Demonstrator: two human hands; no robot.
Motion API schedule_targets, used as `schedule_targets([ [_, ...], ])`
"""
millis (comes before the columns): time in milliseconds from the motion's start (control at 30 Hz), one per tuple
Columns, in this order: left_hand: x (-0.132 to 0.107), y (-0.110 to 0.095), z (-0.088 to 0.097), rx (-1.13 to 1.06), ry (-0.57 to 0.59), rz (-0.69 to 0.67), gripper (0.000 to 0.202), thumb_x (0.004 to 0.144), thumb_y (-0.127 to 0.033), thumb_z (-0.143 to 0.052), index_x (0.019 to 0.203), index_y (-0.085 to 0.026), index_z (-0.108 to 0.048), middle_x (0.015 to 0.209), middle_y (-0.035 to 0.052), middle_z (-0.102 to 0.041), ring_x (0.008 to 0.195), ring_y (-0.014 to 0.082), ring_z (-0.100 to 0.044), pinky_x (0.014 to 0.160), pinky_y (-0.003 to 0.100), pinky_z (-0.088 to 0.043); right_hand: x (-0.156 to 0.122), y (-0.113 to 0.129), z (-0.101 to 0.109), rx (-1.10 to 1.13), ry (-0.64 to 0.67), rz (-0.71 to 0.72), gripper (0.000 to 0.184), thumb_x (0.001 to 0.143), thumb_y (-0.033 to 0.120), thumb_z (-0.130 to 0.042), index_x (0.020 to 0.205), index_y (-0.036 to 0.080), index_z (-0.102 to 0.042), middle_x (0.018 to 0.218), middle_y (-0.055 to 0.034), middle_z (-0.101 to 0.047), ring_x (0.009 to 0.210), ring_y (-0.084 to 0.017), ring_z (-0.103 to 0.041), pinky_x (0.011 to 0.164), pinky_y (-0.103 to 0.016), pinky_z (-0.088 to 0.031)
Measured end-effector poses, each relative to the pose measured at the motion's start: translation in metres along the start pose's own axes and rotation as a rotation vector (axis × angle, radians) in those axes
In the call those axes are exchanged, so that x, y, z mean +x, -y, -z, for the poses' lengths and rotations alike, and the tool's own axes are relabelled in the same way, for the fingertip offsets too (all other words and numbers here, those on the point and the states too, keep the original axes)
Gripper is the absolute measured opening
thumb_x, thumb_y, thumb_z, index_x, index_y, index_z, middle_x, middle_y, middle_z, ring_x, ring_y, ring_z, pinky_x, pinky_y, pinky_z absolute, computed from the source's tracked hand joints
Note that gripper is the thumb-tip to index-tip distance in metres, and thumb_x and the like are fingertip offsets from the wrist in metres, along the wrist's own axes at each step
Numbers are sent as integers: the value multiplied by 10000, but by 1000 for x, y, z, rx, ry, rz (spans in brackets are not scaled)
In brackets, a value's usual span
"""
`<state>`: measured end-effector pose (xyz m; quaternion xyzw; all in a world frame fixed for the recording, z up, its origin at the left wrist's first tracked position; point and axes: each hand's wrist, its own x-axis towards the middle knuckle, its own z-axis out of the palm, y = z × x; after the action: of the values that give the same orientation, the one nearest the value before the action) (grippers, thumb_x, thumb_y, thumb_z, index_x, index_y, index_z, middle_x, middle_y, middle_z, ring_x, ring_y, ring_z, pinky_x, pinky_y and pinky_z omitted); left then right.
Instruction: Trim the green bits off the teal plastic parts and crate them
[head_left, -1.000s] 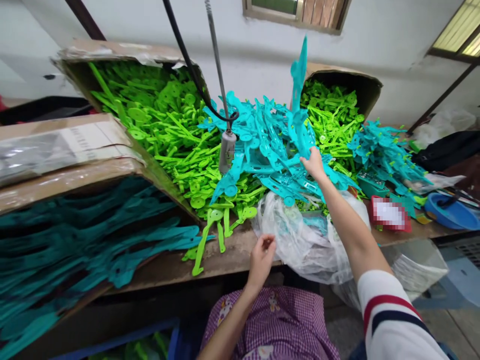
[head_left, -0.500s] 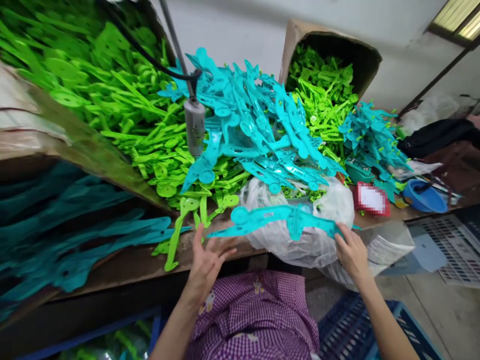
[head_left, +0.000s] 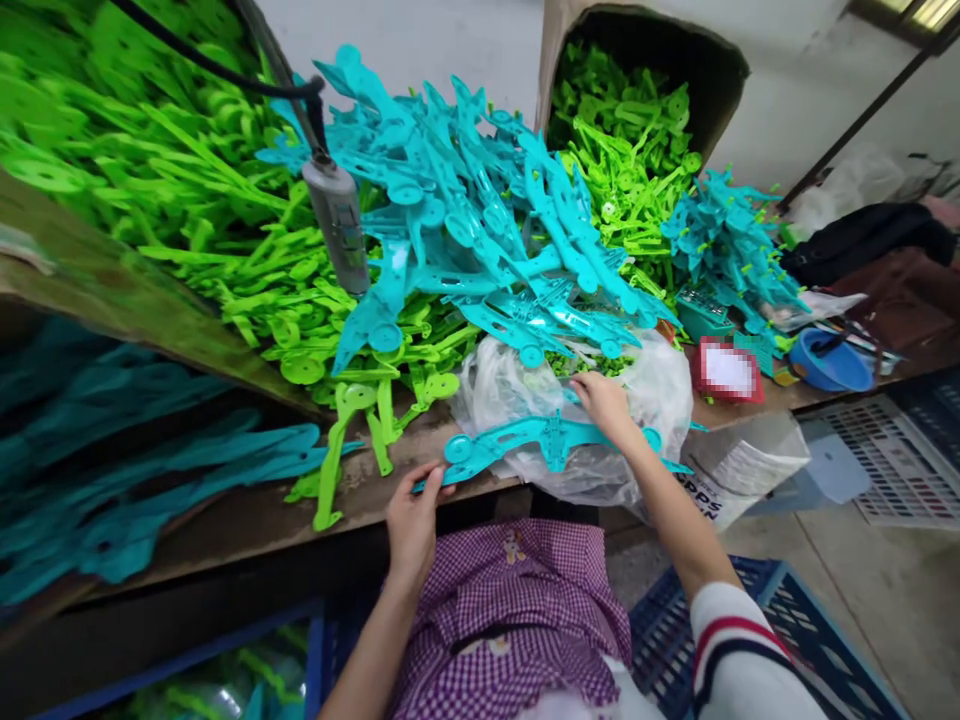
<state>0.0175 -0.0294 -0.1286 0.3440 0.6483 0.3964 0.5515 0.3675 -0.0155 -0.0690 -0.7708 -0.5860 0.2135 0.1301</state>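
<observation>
My left hand (head_left: 415, 525) pinches the left end of a long turquoise plastic part (head_left: 517, 432), which lies level in front of the white plastic bag (head_left: 484, 385). The part's right portion passes beneath my right forearm. My right hand (head_left: 604, 405) is at the bag's mouth, beside small green pieces (head_left: 592, 366). Its fingers are drawn together; whatever they hold is too small to make out. Behind the bag is a heap of similar turquoise parts (head_left: 480, 220).
Green plastic parts (head_left: 180, 210) pile up on the left, with more spilling from a carton (head_left: 551, 70). A grey cylindrical tool (head_left: 337, 225) hangs over the heap. A red box (head_left: 724, 372) and a blue bowl (head_left: 832, 360) stand to the right. Blue crates (head_left: 817, 620) sit below.
My left hand has closed on the turquoise part's left end. My right hand has let go of its right end and moved left and up to the small green pieces in the bag.
</observation>
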Motion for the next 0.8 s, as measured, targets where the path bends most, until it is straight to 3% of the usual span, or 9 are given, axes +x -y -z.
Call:
schedule_targets([
  [100,4,0,3,-26,-11,-8,429,756,-461,-779,1047,-162,-679,1030,56,-705,839,171,-694,794,330,-599,35,7,-32,-40,-24,-62,219,994,327,-498,1088,216,-661,1080,-99,-673,951,-235,-630,838,-348,-475],
  [167,6,0,6,-38,20,3,469,737,-460,-797,1080,-165,-676,1022,52,-714,853,173,-698,821,341,-596,45,8,-42,-57,-24,-79,175,970,315,-546,1018,193,-663,1032,-98,-662,918,-229,-622,825,-345,-464],
  [300,9,3,17,-16,157,14,593,685,-407,-852,1195,-176,-657,1078,67,-730,898,166,-699,922,340,-547,49,7,-41,-48,-19,-51,145,954,279,-554,921,180,-654,1006,-85,-655,917,-211,-613,836,-324,-448],
  [400,11,8,22,-1,168,34,608,679,-421,-853,1195,-166,-658,1097,88,-732,899,177,-702,921,347,-538,39,7,-32,-2,-80,-42,197,970,317,-502,966,186,-649,1047,-89,-647,931,-204,-620,867,-324,-460],
  [500,11,11,23,-9,147,37,602,673,-452,-848,1162,-154,-658,1081,98,-734,886,189,-709,903,358,-543,15,14,-25,273,-335,-80,221,926,389,-540,895,184,-617,1118,-111,-632,959,-210,-639,849,-330,-508],
  [600,10,11,21,-34,129,2,598,673,-433,-852,1162,-163,-637,1091,97,-727,935,197,-710,918,356,-541,-9,33,-27,736,-563,-203,263,866,438,-606,837,196,-510,1100,-106,-652,843,-192,-674,692,-315,-558],
  [700,9,9,19,-68,143,-18,662,671,-410,-859,1231,-187,-583,1133,101,-714,991,204,-707,934,358,-541,-17,69,-37,1088,-572,-309,311,845,455,-629,869,214,-435,935,-45,-681,650,-145,-656,570,-277,-549],
  [800,8,6,20,-105,156,11,704,674,-428,-853,1261,-189,-546,1161,112,-702,982,203,-710,927,371,-554,-7,116,-41,1299,-434,-326,281,874,463,-564,901,229,-409,803,4,-660,593,-131,-637,520,-239,-515],
])
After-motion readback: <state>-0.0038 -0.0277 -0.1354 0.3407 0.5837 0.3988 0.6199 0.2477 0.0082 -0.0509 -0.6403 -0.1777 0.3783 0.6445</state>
